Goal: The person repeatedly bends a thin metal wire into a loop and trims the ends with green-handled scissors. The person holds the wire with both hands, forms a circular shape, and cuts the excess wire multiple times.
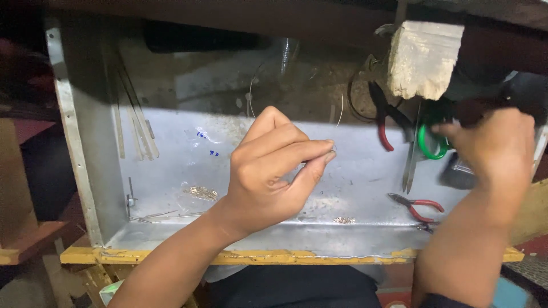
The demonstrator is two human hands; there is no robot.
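My left hand (pixel 274 171) hovers over the middle of a metal tray (pixel 97 188), thumb and fingertips pinched on a tiny metal piece (pixel 333 149) that is too small to make out. My right hand (pixel 494 151) is at the tray's right side, fingers curled around a green-handled tool (pixel 431 142); its working end is hidden. Red-handled pliers (pixel 419 206) lie below my right hand. A small cluster of metal links (pixel 343 219) rests near the tray's front edge.
A pale wooden block (pixel 422 57) juts over the tray at the top right, above another red-handled plier (pixel 383 128) and tweezers (pixel 412 165). Thin metal strips (pixel 137 125) lean at the left. A clear bag of small links (pixel 200 193) lies left of centre. A yellow wooden edge (pixel 171 256) fronts the tray.
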